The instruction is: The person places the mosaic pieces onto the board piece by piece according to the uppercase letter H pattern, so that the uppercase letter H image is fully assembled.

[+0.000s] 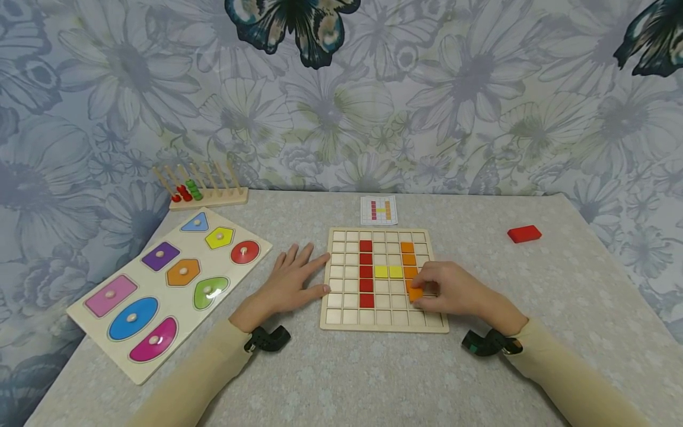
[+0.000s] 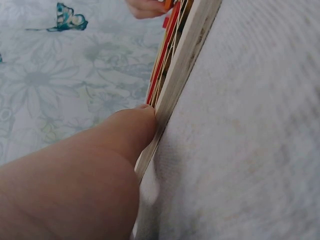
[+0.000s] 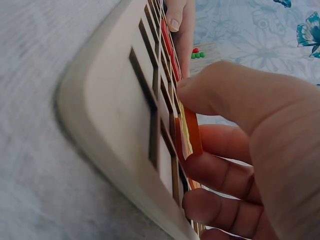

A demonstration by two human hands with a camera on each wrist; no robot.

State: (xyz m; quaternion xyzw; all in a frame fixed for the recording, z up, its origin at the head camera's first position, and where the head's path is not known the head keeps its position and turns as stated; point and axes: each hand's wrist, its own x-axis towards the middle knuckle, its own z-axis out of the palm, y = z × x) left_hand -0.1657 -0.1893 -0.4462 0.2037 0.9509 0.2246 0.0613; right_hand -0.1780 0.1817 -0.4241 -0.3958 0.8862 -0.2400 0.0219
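A wooden grid board (image 1: 384,328) lies in the middle of the table. It bears a column of red tiles (image 1: 366,271), two yellow tiles (image 1: 388,271) and a column of orange tiles (image 1: 408,260). At the lower end of the orange column, my right hand (image 1: 453,289) pinches an orange tile (image 3: 192,132) between thumb and fingers, tilted over the grid in the right wrist view. My left hand (image 1: 285,284) rests flat with fingers spread, its thumb (image 2: 137,127) and forefinger touching the board's left edge.
Behind the board lies a small pattern card (image 1: 379,203). A red block (image 1: 524,233) lies at the right. On the left are a knobbed shape puzzle (image 1: 140,373) and, farther back, a peg stand (image 1: 210,203) with red and green beads. A patterned wall (image 1: 469,130) borders the table.
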